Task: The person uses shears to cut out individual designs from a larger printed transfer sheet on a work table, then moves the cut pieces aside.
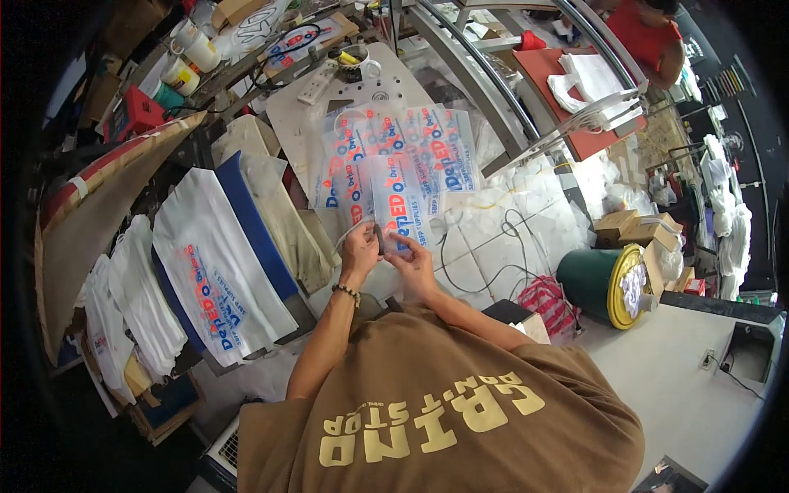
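Translucent plastic sheets (390, 156) with repeated blue and red print lie overlapping on the pale worktable (288, 123), and their near edge reaches my hands. My left hand (359, 253), with a beaded bracelet on the wrist, is closed at that edge. A small dark object (379, 239) shows between its fingers; its kind is unclear. Close beside it on the right, my right hand (413, 264) has thumb and fingers bent together at the same edge. What it pinches is too small to make out.
White printed bags (197, 246) hang over a blue board (255, 222) at the left. A mug (362, 64) and a power strip (316, 82) stand at the table's far side. Metal rails (493, 74) rise at the right, above a green bin (590, 283). A person in red (645, 37) is beyond.
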`<action>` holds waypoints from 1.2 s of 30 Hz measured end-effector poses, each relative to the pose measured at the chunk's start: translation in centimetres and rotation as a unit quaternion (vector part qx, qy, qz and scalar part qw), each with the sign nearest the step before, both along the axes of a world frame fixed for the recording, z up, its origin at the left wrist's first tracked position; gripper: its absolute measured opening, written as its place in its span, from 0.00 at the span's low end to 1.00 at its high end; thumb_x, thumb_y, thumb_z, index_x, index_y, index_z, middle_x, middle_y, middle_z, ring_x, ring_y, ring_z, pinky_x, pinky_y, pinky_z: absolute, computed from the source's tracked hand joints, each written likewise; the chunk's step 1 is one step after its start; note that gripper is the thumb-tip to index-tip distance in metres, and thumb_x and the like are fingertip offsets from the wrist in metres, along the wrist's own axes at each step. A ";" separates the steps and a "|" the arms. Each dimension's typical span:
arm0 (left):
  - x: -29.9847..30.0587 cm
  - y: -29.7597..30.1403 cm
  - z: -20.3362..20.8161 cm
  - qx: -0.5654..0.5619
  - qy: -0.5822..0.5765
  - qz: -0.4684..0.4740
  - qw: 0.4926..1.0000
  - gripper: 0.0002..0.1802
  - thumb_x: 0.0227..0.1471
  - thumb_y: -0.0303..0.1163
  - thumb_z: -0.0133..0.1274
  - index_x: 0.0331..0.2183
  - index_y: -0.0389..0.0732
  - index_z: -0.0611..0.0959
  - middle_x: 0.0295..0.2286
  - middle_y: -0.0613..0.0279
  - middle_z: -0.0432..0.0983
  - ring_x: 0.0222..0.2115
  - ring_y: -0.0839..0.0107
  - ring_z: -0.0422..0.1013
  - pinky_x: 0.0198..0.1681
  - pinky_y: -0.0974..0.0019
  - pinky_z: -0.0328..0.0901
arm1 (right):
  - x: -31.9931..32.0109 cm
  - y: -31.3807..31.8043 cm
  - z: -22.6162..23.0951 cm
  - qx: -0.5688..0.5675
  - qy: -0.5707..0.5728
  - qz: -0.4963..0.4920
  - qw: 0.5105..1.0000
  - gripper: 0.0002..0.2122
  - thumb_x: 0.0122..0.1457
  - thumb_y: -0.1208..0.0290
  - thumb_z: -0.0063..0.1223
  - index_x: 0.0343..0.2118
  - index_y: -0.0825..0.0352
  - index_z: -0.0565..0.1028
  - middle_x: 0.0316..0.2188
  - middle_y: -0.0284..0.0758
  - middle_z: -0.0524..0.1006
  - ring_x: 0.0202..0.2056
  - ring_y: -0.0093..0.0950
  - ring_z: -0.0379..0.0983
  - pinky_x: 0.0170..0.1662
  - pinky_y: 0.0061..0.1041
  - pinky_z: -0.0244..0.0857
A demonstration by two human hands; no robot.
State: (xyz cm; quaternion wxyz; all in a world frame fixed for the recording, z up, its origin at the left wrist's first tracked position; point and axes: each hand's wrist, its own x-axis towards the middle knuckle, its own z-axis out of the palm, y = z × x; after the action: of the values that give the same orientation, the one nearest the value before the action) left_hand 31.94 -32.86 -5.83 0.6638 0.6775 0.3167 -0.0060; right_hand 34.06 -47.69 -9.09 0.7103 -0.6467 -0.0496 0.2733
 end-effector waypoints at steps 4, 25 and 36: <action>1.2 0.3 -0.3 0.028 0.023 -0.009 0.999 0.19 0.55 0.39 0.58 0.43 0.35 0.79 0.30 0.62 0.80 0.27 0.77 0.75 0.23 0.73 0.72 | 0.6 -0.5 0.3 -0.087 -0.006 0.019 0.996 0.24 0.55 0.78 0.61 0.56 0.70 0.70 0.33 0.33 0.81 0.33 0.16 0.73 0.37 0.17 0.66; 8.2 0.6 -1.2 0.073 0.064 -0.032 0.995 0.25 0.52 0.41 0.61 0.44 0.31 0.79 0.31 0.54 0.81 0.24 0.73 0.76 0.20 0.73 0.73 | 1.1 -2.5 1.1 -0.018 -0.011 -0.046 0.999 0.22 0.53 0.75 0.62 0.53 0.68 0.74 0.36 0.33 0.80 0.30 0.16 0.72 0.34 0.16 0.66; 8.2 0.0 0.9 0.150 0.094 -0.110 0.978 0.22 0.49 0.43 0.63 0.40 0.35 0.83 0.22 0.56 0.80 0.20 0.70 0.77 0.23 0.67 0.70 | 1.9 -10.4 -1.4 -0.110 0.067 -0.058 0.990 0.13 0.54 0.73 0.61 0.42 0.69 0.79 0.26 0.33 0.79 0.26 0.19 0.73 0.31 0.20 0.70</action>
State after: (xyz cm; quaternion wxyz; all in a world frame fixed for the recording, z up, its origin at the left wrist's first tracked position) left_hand 40.12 -32.89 -4.93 0.5168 0.7965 0.2989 -0.0952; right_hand 35.99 -58.07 -10.50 0.6513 -0.7029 0.0657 0.2784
